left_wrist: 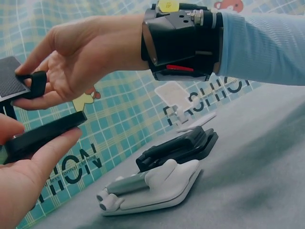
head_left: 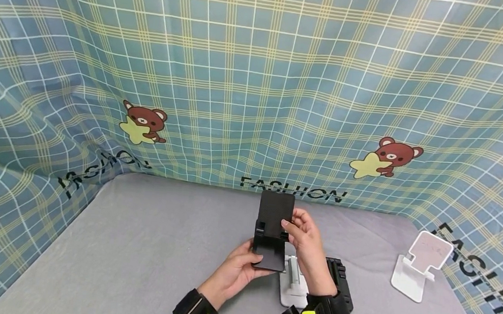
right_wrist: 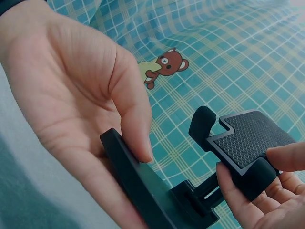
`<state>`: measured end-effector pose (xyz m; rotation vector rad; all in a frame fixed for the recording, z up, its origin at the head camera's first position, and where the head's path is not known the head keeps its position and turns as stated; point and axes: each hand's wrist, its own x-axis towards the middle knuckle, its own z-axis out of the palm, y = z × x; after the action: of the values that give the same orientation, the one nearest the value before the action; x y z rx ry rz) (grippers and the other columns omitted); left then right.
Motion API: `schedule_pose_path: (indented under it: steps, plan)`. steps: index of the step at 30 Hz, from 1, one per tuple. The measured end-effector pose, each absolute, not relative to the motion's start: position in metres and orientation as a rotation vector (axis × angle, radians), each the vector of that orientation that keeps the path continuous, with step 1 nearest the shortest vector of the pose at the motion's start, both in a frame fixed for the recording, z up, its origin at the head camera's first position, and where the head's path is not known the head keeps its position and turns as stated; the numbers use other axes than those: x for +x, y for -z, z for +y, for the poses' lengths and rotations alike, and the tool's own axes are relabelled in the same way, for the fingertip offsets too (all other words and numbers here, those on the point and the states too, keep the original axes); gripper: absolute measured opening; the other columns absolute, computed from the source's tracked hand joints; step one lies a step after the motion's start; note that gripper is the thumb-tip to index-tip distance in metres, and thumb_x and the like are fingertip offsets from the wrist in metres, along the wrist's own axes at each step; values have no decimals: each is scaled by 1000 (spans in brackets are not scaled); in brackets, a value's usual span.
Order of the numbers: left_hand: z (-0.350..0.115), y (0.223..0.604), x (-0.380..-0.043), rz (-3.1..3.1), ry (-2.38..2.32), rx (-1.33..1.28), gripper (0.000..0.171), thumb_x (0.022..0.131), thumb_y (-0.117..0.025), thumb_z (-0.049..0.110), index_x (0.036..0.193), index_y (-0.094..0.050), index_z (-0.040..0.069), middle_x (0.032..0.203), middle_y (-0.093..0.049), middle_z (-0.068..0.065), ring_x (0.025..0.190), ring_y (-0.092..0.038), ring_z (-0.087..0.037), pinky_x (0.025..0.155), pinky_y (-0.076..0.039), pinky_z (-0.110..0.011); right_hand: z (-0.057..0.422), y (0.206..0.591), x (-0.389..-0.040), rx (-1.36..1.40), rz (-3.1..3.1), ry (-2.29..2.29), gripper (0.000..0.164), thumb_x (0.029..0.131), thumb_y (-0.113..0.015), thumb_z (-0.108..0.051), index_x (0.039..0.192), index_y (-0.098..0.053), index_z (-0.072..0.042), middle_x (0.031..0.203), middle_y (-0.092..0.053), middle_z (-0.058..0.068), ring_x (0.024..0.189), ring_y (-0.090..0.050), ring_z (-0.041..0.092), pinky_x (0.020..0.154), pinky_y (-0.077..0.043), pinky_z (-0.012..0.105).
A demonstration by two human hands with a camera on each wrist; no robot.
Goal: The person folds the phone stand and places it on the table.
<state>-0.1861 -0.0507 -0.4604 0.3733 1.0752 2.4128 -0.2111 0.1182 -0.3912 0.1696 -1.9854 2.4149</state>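
A person's two hands hold an unfolded black phone stand [head_left: 276, 208] between them above a grey surface [head_left: 155, 239]: the left hand [head_left: 236, 272] pinches its base, thumb on top, while the right hand [head_left: 308, 241] grips the edge of its upper plate. Below the right hand lie a folded white stand [head_left: 293, 298] and, just beside it, a folded black stand [head_left: 346, 291]; well to that hand's right, an opened white stand [head_left: 430, 251] stands with its plate tilted.

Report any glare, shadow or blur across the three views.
Head: held stand dark, little surface detail; left wrist: soft shadows on the table, far white stand pale, hazy; right wrist: held stand's pad crisp, curtain washed out toward top right.
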Motion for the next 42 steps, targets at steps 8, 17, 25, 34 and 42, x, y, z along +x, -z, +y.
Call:
schedule_pose_path:
  steps: [8,17,25,34,42]
  plan:
    - [-50,458,-184,1063,-2413,364,62,90,-36,-8,148,-12,-4,150,-25,-29,133,-39,-36,106,-36,-51,127,390,-213,235,-2189,-2196,30,89,-61,-9,116,-51,-3,94,-64,-6,89,-61,11,85,-45,33]
    - [-48,458,-181,1102,-2398,339,62,90,-38,-8,148,-16,-3,149,-27,-29,132,-40,-37,104,-38,-51,141,392,-218,324,-2276,-2086,68,87,-67,-18,145,-32,-19,147,-34,8,136,-33,26,109,-33,50]
    - [-45,458,-179,1099,-2375,375,63,90,-38,-7,148,-15,-3,150,-25,-29,133,-38,-35,105,-37,-52,130,408,-225,393,-2306,-2255,64,83,-69,-13,140,-40,-14,128,-51,11,118,-46,24,97,-37,39]
    - [-42,457,-178,1099,-2385,343,62,90,-39,-6,148,-17,-3,150,-27,-28,134,-39,-35,106,-37,-52,128,414,-227,268,-2252,-2298,46,80,-71,-11,123,-56,-4,107,-62,4,103,-55,19,93,-38,35]
    - [-41,459,-178,1079,-2382,336,62,90,-37,-6,148,-15,-3,151,-26,-28,135,-36,-35,106,-36,-51,128,416,-228,250,-2239,-2274,42,80,-71,-9,119,-58,0,101,-62,1,100,-54,17,91,-38,34]
